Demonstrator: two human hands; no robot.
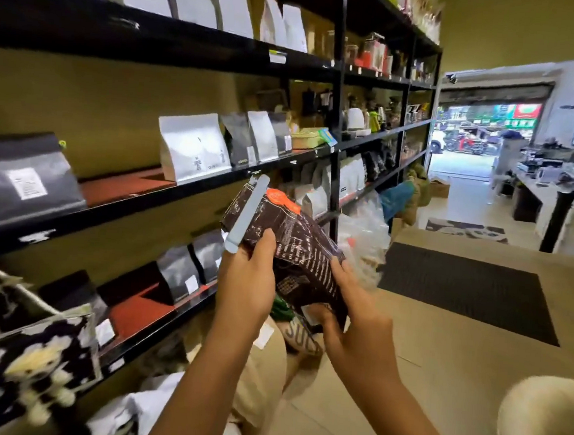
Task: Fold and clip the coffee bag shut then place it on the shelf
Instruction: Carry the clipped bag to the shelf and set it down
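Black shelving (192, 182) beside us; our left hand (244, 282) and right hand (357, 312) both grip the brown coffee bag (297, 245), its grey clip (247, 210) clamped on top.

The shelf unit (191, 189) runs along the left, with pouches (195, 146) standing in rows on its boards. In front of it, both hands hold the coffee bag (297, 249) tilted, the left hand (246, 282) left of the right hand (356, 322). The clip (247, 212) lies across the bag's upper end. A floor mat (472, 290) lies to the right, the doorway (470, 139) beyond.
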